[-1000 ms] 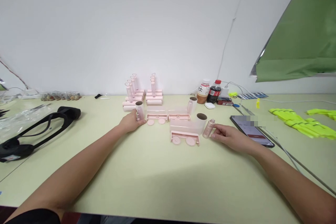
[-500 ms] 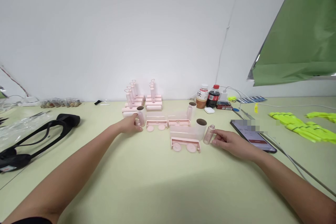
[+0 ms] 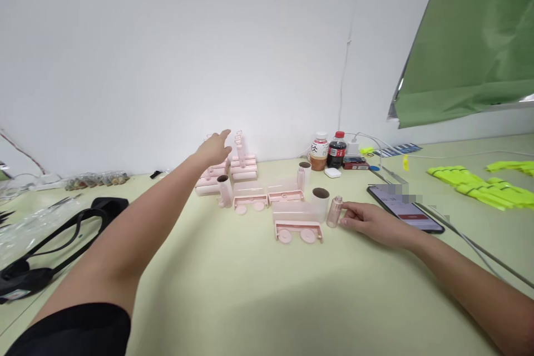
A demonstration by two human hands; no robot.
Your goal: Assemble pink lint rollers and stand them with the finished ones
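Toward the left edge of the bench (image 3: 233, 300), a black strapped device (image 3: 39, 279) lies beside a crumpled clear bag (image 3: 41, 222). Mid-bench, a shallow pink tray (image 3: 298, 226) has two pale discs at its front. Behind it stands an open tube (image 3: 320, 203), dark inside, its contents hidden. Just right, the right hand (image 3: 362, 221) has bent fingers close together, tips at a small see-through pink bottle (image 3: 335, 213); whether they pinch it, I cannot tell. A phone (image 3: 404, 206) lies farther right. The left hand (image 3: 214, 151), thumb and forefinger spread, reaches above pink cylinders (image 3: 244, 169) near the far edge. Also near that edge, a white-capped bottle (image 3: 319, 153) holds orange-brown liquid and a red-capped bottle (image 3: 336, 150) dark liquid.
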